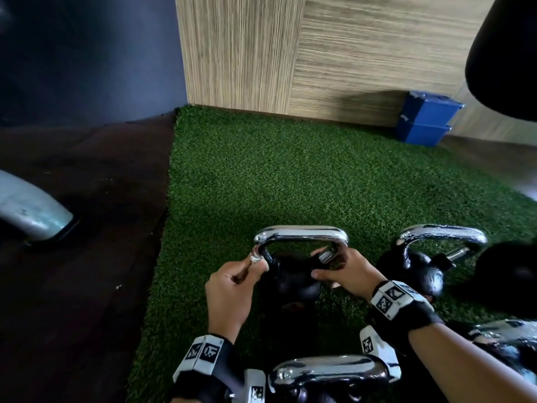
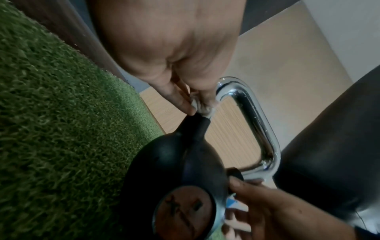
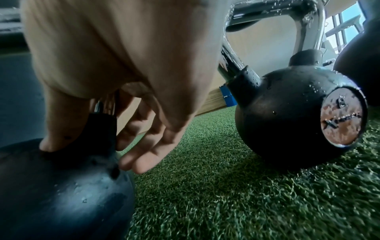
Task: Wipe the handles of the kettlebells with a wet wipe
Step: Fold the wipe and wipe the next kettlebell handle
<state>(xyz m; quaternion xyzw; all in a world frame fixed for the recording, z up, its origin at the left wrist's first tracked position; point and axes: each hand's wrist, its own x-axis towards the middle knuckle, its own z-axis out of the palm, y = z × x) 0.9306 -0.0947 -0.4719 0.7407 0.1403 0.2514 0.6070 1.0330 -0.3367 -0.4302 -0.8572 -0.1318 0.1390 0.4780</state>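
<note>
A black kettlebell (image 1: 293, 282) with a chrome handle (image 1: 300, 232) stands on the green turf in front of me. My left hand (image 1: 251, 266) pinches a small bunched white wet wipe (image 1: 255, 259) against the handle's left leg, just above the black collar. The left wrist view shows the wipe (image 2: 202, 108) pressed by thumb and fingers onto the chrome handle (image 2: 252, 116). My right hand (image 1: 322, 264) grips the base of the right leg. In the right wrist view its thumb and fingers (image 3: 141, 146) lie either side of the black neck (image 3: 98, 129).
A second kettlebell (image 1: 415, 266) stands to the right, its body (image 3: 287, 121) beaded with droplets. Two more handles (image 1: 328, 370) (image 1: 508, 335) lie near my wrists. Blue boxes (image 1: 427, 120) sit by the wood-panel wall. Dark flooring and a grey metal leg (image 1: 32, 207) lie left.
</note>
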